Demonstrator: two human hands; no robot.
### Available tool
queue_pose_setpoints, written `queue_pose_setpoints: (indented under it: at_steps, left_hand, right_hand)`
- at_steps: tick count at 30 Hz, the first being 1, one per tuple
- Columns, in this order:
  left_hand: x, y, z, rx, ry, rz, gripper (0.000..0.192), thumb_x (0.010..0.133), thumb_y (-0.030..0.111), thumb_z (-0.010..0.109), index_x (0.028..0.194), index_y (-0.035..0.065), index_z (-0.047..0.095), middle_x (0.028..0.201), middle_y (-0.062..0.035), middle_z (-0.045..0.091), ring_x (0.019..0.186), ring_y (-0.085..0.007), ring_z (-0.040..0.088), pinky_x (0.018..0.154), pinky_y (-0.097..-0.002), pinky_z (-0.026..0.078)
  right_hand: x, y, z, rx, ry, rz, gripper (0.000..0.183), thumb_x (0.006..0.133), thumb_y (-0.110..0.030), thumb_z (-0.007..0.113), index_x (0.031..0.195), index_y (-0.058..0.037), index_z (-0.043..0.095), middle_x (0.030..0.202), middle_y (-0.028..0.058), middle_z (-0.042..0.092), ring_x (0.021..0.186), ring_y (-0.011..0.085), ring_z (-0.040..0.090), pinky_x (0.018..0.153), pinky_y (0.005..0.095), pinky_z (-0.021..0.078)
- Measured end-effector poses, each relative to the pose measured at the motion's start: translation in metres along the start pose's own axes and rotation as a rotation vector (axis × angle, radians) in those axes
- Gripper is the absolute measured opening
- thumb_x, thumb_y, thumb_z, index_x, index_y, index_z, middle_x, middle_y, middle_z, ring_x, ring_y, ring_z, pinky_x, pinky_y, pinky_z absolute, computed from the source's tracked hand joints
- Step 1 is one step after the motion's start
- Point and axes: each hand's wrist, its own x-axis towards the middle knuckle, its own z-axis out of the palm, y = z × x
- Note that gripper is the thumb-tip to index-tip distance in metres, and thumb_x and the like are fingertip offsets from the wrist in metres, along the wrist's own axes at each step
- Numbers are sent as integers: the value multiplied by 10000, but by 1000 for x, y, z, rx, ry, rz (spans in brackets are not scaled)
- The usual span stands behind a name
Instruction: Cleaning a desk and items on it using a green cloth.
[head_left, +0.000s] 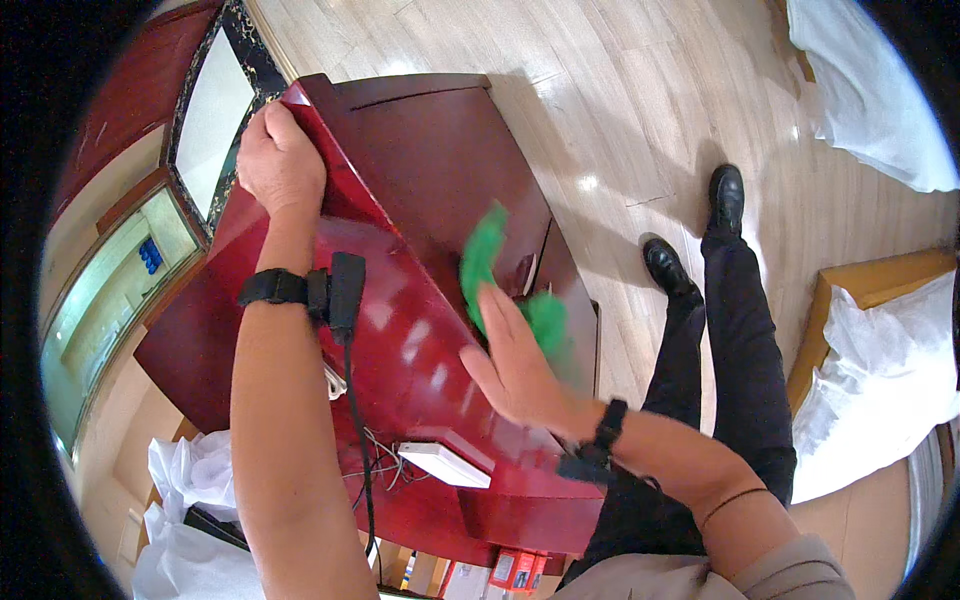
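A glossy dark-red wooden cabinet (442, 390) stands at an angle in front of me, its darker side face (442, 165) towards the floor on the right. My left hand (281, 161) is closed over the far corner of its raised red edge. With its fingers fairly straight, my right hand (517, 367) holds a green cloth (484, 247) against the side face, just past the edge. Hand and cloth are blurred, and the palm hides part of the cloth. A black strap with a small device sits on each wrist.
A white box-shaped device (446, 463) lies among loose cables (390, 457) on the cabinet. Red packages (517, 570) sit below. White plastic sheeting (199, 480) is at lower left. Wood-look floor (600, 90) spreads right, with white-covered furniture (885, 375) and black shoes (726, 199).
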Motion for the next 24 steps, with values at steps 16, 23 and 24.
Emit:
queue_pose_setpoints:
  at_steps: [16, 23, 24]
  left_hand:
    - [-2, -7, -3, -133, -145, -111, 517, 1037, 396, 458, 1223, -22, 700, 1187, -204, 723, 1099, -333, 659, 1000, -405, 474]
    - [4, -16, -8, -323, -179, -159, 458, 1085, 325, 453, 1258, -37, 675, 1203, -98, 689, 1109, -194, 622, 1007, -334, 459]
    - [-3, -9, -1, -332, -191, -190, 450, 1083, 312, 460, 1276, -39, 665, 1220, -104, 684, 1111, -197, 622, 1014, -332, 458]
  right_hand:
    - [134, 141, 12, 103, -15, 532, 821, 1050, -544, 416, 1482, 153, 374, 1550, 376, 358, 1456, 507, 336, 1210, 526, 288]
    - [122, 201, 0, 110, -99, 189, 638, 1130, -388, 299, 1526, 108, 363, 1625, 285, 330, 1539, 401, 273, 1269, 456, 210]
    - [121, 229, -8, 136, -68, 277, 647, 1126, -406, 306, 1532, 95, 362, 1624, 284, 331, 1538, 402, 273, 1270, 445, 211]
